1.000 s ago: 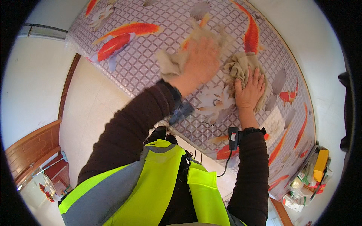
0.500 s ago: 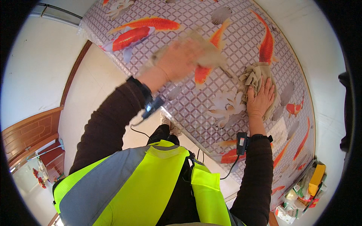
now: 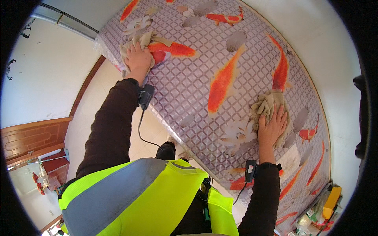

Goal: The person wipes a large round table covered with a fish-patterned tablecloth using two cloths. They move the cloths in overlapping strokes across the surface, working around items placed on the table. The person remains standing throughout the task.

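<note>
A beige cloth (image 3: 145, 40) lies bunched on the patterned table cover (image 3: 189, 84), near its far left edge. My left hand (image 3: 138, 59) presses down on this cloth and holds it, fingers slightly bent. Farther right, a second beige cloth (image 3: 264, 103) sits crumpled on the cover beside a printed orange fish. My right hand (image 3: 271, 128) rests on top of it, its fingers stretched out and apart, the palm against the fabric. Each wrist carries a strap with a small black device (image 3: 146, 96) and a cable.
The cover bears printed fish and flowers, and a pale wall (image 3: 342, 102) runs along its right side. A yellow box (image 3: 332, 202) and packaged goods crowd the lower right corner. Pale floor (image 3: 88, 96) and a brown wooden door (image 3: 35, 137) are at the left.
My left hand has slid its cloth from the middle of the cover to the far left edge. My right hand stays on its cloth at the same spot. The whole view has shifted slightly.
</note>
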Available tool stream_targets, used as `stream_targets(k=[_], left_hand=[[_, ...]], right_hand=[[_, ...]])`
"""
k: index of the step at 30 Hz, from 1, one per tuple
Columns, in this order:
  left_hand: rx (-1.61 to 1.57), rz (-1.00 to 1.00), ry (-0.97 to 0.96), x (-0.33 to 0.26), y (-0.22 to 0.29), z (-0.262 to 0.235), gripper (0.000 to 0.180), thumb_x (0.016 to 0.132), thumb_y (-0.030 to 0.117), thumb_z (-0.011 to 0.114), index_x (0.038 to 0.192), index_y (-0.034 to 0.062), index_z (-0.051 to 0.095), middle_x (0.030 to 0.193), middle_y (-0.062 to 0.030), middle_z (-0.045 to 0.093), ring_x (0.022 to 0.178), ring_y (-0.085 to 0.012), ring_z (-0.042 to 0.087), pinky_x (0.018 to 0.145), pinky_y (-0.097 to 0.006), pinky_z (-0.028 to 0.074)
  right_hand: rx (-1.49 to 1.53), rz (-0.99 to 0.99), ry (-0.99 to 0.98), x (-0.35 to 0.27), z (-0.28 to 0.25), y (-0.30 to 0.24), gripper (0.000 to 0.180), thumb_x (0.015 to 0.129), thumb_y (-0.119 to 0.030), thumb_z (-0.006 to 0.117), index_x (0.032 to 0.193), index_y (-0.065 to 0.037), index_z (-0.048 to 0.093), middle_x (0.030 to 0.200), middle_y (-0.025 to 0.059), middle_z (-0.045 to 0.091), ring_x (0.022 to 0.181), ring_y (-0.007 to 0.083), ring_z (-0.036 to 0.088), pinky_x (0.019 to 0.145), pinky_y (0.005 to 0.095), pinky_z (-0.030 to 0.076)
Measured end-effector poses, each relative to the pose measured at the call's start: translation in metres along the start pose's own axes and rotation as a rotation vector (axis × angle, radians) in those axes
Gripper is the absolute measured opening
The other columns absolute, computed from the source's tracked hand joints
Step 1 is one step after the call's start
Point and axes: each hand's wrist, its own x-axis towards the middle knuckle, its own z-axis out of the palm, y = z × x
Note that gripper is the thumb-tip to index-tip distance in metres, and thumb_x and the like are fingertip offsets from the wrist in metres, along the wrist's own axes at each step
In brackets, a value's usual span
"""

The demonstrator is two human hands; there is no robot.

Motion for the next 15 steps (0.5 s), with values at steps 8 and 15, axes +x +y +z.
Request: stream_targets(k=[8,15], left_hand=[[0.067,0.820,0.110,0.001,0.149,0.014,0.038,0.084,0.029,0.050,0.106,0.0022,0.065,0.120,-0.0211,0.058,0.114,-0.0369,0.052,0.091,-0.054,0.039],[-0.450,1.466,-0.266,-0.126,0.173,0.005,0.054,0.084,0.029,0.054,0.132,0.0058,0.049,0.141,-0.0166,0.041,0.136,-0.0346,0.030,0.113,-0.051,0.018]], right_hand=[[-0.050,-0.027,0.008,0.001,-0.001,0.002,0.066,0.083,-0.040,0.050,0.144,-0.020,0.037,0.153,0.0068,0.028,0.139,0.0346,0.025,0.113,0.0473,0.018],[-0.036,-0.087,0.044,0.002,0.002,0.009,0.065,0.090,-0.044,0.044,0.144,-0.009,0.036,0.152,0.0105,0.030,0.136,0.0385,0.028,0.111,0.0493,0.022]])
